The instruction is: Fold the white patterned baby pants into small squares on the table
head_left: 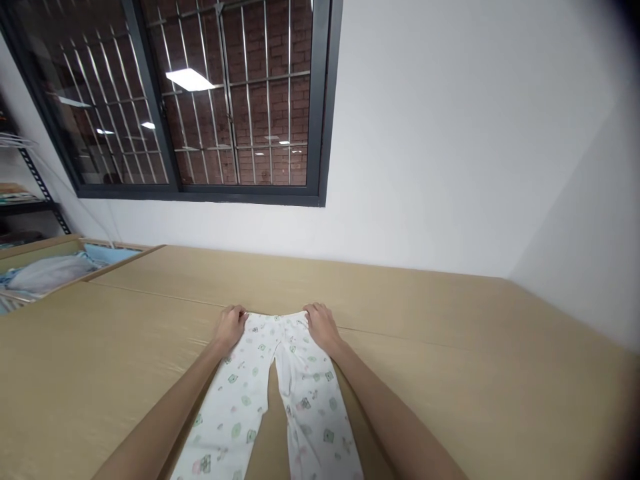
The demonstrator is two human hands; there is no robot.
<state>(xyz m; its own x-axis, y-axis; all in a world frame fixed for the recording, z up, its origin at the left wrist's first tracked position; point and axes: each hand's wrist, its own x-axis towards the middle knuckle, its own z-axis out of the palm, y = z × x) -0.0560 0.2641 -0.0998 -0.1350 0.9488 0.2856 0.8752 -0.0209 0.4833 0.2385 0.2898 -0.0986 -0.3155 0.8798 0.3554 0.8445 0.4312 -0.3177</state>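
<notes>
A pair of white trousers (pixel 314 387) with a green and pink cartoon print lies spread on the tan tabletop (pixel 440 387). Its waistband is at the far end and both legs run toward me, with the lower ends cut off by the bottom of the view. My left hand (pixel 232 327) is closed on the left corner of the waistband. At the right corner, my right hand (pixel 321 325) grips the other end of it. Between the hands the waistband sags slightly. The right leg shows some creases near the inner seam.
Behind the table rises a white wall (pixel 425 133) with a dark-framed, barred window (pixel 320 133). At the left, a wooden-edged box (pixel 125 261) holds light blue and white cloth (pixel 55 272). A black metal shelf (pixel 30 207) stands beyond it.
</notes>
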